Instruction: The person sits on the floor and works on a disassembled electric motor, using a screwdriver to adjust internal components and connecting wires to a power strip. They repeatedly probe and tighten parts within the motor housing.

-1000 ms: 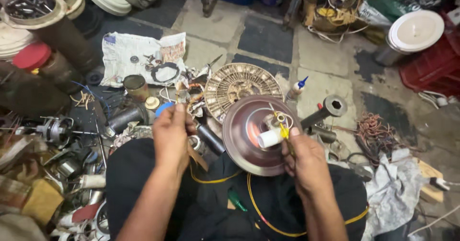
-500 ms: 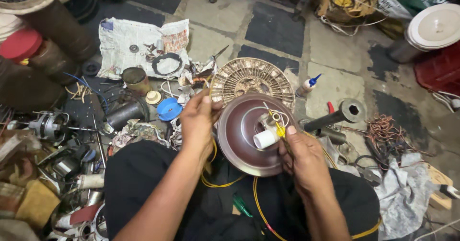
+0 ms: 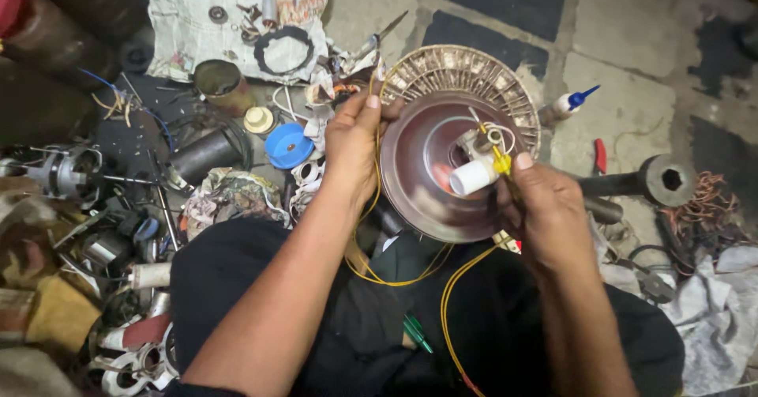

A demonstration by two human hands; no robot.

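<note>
**Domed metal cover held over the lap**

The round maroon cover (image 3: pixel 430 172), glossy and dished, sits tilted over your lap, at scene centre. A white cylindrical capacitor (image 3: pixel 471 177) and yellow wire (image 3: pixel 450 286) lie at its hub. Your left hand (image 3: pixel 355 140) grips its left rim, fingers curled. Your right hand (image 3: pixel 549 211) pinches the yellow connector (image 3: pixel 501 162). Just beyond lies a ribbed winding disc (image 3: pixel 442 69); far left, a blue plastic cap (image 3: pixel 288 146) and crumpled newspaper (image 3: pixel 181 10).

The fan cover (image 3: pixel 442 168) rests on the person's lap, with the left hand (image 3: pixel 353 140) at its left rim and the right hand (image 3: pixel 546 207) at its right. Behind it on the floor (image 3: pixel 632 89) lies the wound stator (image 3: pixel 442 69); left of that, a newspaper (image 3: pixel 189 18) carries small parts. A glue bottle (image 3: pixel 567 105) lies right of the stator.
</note>
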